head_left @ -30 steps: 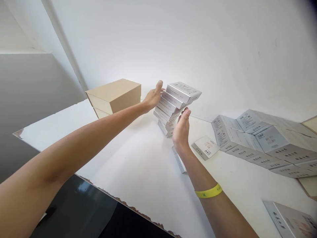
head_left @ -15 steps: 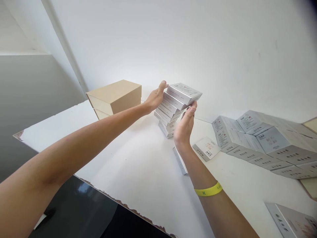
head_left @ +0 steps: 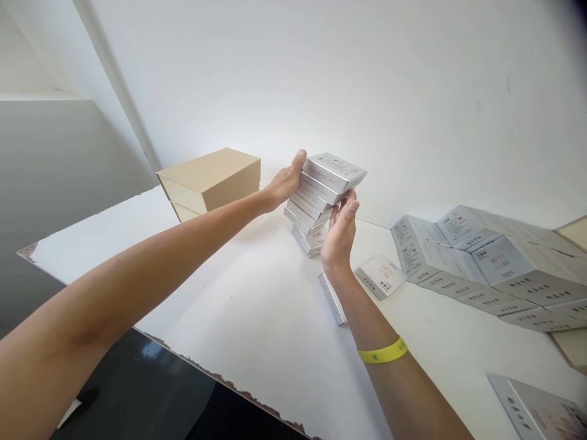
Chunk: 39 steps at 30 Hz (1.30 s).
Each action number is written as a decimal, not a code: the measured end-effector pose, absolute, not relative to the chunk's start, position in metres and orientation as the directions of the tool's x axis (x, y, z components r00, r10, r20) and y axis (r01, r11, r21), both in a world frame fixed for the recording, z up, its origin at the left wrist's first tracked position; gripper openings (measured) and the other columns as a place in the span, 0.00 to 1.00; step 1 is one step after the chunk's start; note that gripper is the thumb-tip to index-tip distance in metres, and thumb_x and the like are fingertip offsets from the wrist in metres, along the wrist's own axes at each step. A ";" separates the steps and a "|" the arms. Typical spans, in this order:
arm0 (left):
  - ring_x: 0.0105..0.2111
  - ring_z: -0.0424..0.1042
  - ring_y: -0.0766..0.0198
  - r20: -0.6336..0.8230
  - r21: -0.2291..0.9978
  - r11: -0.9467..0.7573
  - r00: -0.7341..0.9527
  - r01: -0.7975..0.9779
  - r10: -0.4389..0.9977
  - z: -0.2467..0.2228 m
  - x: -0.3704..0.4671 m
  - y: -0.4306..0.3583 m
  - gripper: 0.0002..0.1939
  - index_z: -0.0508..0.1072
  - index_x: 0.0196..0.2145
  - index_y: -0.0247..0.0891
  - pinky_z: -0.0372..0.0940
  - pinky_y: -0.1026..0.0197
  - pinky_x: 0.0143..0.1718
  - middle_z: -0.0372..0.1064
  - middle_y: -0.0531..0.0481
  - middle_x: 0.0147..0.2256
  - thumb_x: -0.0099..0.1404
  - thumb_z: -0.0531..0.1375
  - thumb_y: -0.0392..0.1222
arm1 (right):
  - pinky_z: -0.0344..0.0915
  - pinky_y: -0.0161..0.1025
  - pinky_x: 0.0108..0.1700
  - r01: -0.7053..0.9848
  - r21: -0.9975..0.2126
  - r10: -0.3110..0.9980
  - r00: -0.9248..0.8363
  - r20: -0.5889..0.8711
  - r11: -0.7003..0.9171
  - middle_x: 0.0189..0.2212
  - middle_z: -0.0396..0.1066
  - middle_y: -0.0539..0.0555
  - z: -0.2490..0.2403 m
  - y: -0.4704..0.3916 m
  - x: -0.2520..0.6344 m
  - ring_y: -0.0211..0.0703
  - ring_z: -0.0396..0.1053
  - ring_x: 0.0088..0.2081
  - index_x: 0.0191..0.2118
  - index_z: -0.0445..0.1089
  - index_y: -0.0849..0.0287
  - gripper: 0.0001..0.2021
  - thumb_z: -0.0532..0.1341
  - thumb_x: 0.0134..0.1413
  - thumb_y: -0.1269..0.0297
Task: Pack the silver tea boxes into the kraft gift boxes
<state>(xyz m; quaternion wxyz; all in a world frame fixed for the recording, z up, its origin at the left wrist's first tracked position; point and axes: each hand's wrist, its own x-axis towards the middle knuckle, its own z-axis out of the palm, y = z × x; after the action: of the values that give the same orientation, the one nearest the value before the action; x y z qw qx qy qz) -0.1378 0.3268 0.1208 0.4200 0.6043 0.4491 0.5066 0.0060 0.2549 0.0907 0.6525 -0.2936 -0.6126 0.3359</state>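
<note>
Both hands flank the leaning stack (head_left: 316, 205) of silver boxes at the desk's (head_left: 257, 318) far side. Left hand (head_left: 284, 183) presses its left face, fingers together; right hand (head_left: 340, 235) cups the near right side, fingers curled against it. The stack tilts right. Tan cartons (head_left: 211, 180) sit left, more boxes (head_left: 481, 263) right, against a white wall.

box stack (head_left: 316, 208) on table (head_left: 257, 318), cartons (head_left: 211, 178) left

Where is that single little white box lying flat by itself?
In the head view the single white box lies flat on the white table, just right of the right hand, between the leaning stack of silver boxes and the rows of boxes.
</note>
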 end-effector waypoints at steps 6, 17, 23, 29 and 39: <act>0.60 0.63 0.44 0.224 0.965 -0.238 0.126 0.112 0.966 0.127 -0.138 0.319 0.35 0.72 0.55 0.42 0.57 0.46 0.61 0.69 0.42 0.56 0.67 0.44 0.68 | 0.54 0.48 0.65 -0.130 -0.789 0.796 0.013 0.605 0.601 0.67 0.53 0.56 0.091 0.257 0.004 0.44 0.52 0.67 0.72 0.35 0.48 0.31 0.36 0.70 0.45; 0.62 0.61 0.48 0.242 0.959 -0.264 0.192 0.099 0.951 0.132 -0.138 0.312 0.33 0.68 0.59 0.47 0.58 0.51 0.60 0.64 0.48 0.61 0.69 0.43 0.67 | 0.55 0.49 0.64 -0.075 -0.849 0.852 0.065 0.519 0.523 0.67 0.52 0.52 0.092 0.259 0.006 0.45 0.51 0.67 0.72 0.37 0.44 0.33 0.38 0.66 0.39; 0.62 0.60 0.50 0.253 0.956 -0.274 0.184 0.102 0.950 0.134 -0.136 0.305 0.31 0.65 0.61 0.49 0.59 0.52 0.59 0.59 0.50 0.64 0.70 0.45 0.66 | 0.56 0.51 0.63 -0.079 -0.827 0.831 0.042 0.555 0.557 0.68 0.51 0.52 0.092 0.260 0.004 0.47 0.51 0.68 0.72 0.33 0.42 0.33 0.38 0.67 0.40; 0.64 0.58 0.48 0.269 0.956 -0.287 0.205 0.062 0.941 0.135 -0.134 0.304 0.30 0.64 0.62 0.51 0.58 0.50 0.61 0.57 0.52 0.65 0.70 0.44 0.66 | 0.50 0.52 0.67 -0.123 -0.805 0.814 0.056 0.578 0.580 0.69 0.49 0.50 0.093 0.263 0.002 0.46 0.49 0.69 0.72 0.36 0.42 0.32 0.41 0.67 0.41; 0.61 0.62 0.48 0.245 0.962 -0.266 0.254 0.055 0.936 0.138 -0.135 0.304 0.29 0.65 0.61 0.49 0.61 0.50 0.59 0.61 0.50 0.63 0.70 0.48 0.64 | 0.55 0.53 0.64 -0.110 -0.833 0.839 0.033 0.542 0.542 0.68 0.51 0.53 0.094 0.261 0.005 0.48 0.53 0.67 0.72 0.30 0.44 0.34 0.39 0.67 0.40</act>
<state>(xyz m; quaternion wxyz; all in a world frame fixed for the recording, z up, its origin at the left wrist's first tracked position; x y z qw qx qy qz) -0.1354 0.3039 0.1380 0.4661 0.6402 0.3868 0.4726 0.0054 0.2614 0.0940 0.6491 -0.3083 -0.5916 0.3657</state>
